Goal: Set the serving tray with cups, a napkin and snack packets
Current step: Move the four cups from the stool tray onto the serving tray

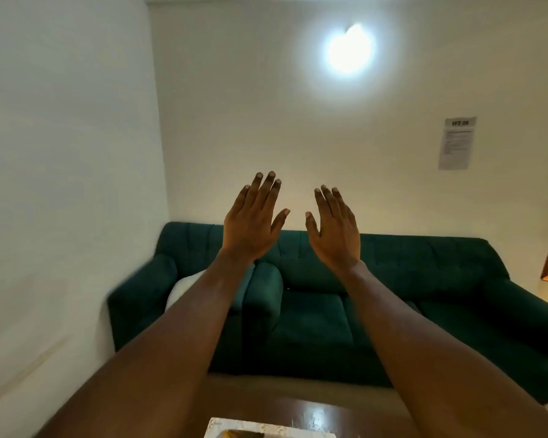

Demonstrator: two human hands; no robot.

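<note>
Both my arms are stretched out in front of me at chest height. My left hand (253,222) and my right hand (333,229) are held up side by side, backs toward me, fingers straight and slightly apart, holding nothing. At the very bottom edge a pale speckled tray rim (250,425) shows, with something yellow inside it that is mostly cut off. No cups, napkin or packets can be made out.
A dark green sofa (314,324) stands against the far wall, with a white cushion (184,287) on its left end. A glossy brown table (317,414) lies under the tray. A printed sheet (457,143) hangs on the wall. A doorway opens at far right.
</note>
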